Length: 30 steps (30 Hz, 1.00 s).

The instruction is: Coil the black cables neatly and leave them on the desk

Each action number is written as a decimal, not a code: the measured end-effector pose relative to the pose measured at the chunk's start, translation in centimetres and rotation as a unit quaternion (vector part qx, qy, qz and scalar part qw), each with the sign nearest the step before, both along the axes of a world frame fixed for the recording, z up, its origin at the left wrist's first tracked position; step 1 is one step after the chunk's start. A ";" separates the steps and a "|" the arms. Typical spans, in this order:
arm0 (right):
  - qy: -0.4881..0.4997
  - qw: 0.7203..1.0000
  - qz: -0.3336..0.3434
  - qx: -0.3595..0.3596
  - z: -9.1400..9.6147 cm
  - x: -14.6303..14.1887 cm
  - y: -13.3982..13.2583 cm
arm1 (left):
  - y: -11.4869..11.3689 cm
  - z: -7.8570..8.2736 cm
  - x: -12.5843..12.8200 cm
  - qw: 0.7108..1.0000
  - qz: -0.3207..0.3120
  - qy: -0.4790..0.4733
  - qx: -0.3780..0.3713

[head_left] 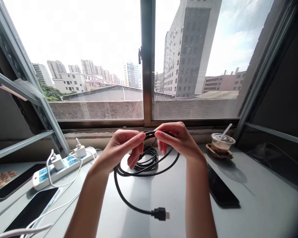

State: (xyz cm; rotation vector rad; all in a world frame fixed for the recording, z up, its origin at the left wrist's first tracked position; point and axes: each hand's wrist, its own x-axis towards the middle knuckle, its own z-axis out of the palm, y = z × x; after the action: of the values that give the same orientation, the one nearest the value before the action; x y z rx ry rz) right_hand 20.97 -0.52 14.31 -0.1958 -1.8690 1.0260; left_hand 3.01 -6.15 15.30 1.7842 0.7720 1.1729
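Note:
Between my two hands, raised over the white table, are loops of a black HDMI cable. My left hand pinches the bundled strands between thumb and fingers. Close beside it, my right hand pinches the same strands, its thumb pointing toward the left thumb. The cable's loops hang below both hands. One end dangles toward me and finishes in a black HDMI plug with a pale tip. Behind the held loops lies a coiled black cable on the table; my fingers and the strands partly cover it.
A white power strip with chargers and white cords stands at left. Phones lie there too, near a black phone on the right. A lidded cup with a straw sits on a brown holder. Metal shelf posts flank the window.

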 end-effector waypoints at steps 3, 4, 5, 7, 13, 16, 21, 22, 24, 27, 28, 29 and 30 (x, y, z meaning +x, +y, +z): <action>0.012 0.998 -0.056 0.016 0.0 0.0 0.0 | -0.1 -0.1 0.7 1.000 0.001 -0.017 -0.017; 0.015 0.996 -0.080 0.025 0.0 -0.1 0.0 | 0.0 -0.1 0.9 0.999 0.012 -0.025 -0.022; 0.017 0.994 -0.102 0.035 0.0 -0.1 0.0 | 0.1 -0.1 1.0 0.999 0.027 -0.033 -0.026; 0.026 0.988 -0.141 0.050 -0.1 -0.3 0.1 | 0.4 -0.1 0.8 0.996 0.059 -0.050 -0.033; 0.112 0.966 -0.233 0.028 -0.6 0.6 1.5 | 0.7 0.2 -1.1 0.989 0.087 -0.080 -0.083; 0.157 0.951 -0.267 0.001 -1.1 1.6 2.8 | 0.4 0.3 -1.5 0.989 0.051 -0.064 -0.123; 0.219 0.927 -0.304 -0.011 -1.6 1.5 4.1 | 0.4 0.2 -1.3 0.990 0.038 -0.009 -0.135; 0.231 0.923 -0.309 -0.009 -1.6 1.3 4.2 | 0.5 0.1 -1.3 0.991 0.046 -0.009 -0.127; 0.255 0.915 -0.312 -0.003 -1.5 0.8 4.1 | 0.5 0.2 -1.5 0.991 0.076 -0.010 -0.105; 0.293 0.907 -0.301 -0.001 -1.3 0.5 3.8 | 0.4 0.4 -2.1 0.989 0.119 -0.001 -0.082; 0.303 0.906 -0.297 -0.002 -1.2 0.4 3.7 | 0.3 0.5 -2.3 0.989 0.125 0.001 -0.078; 0.308 0.905 -0.294 -0.003 -1.2 0.5 3.6 | 0.3 0.5 -2.4 0.989 0.124 0.003 -0.074; 0.310 0.904 -0.294 -0.003 -1.1 0.5 3.5 | 0.2 0.5 -2.5 0.991 0.117 0.003 -0.070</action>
State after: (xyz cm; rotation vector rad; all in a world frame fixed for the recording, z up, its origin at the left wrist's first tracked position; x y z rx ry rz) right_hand 21.46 2.97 13.21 -0.3632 -1.1142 0.5717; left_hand 0.49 -5.95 15.81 1.6147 1.0635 1.2325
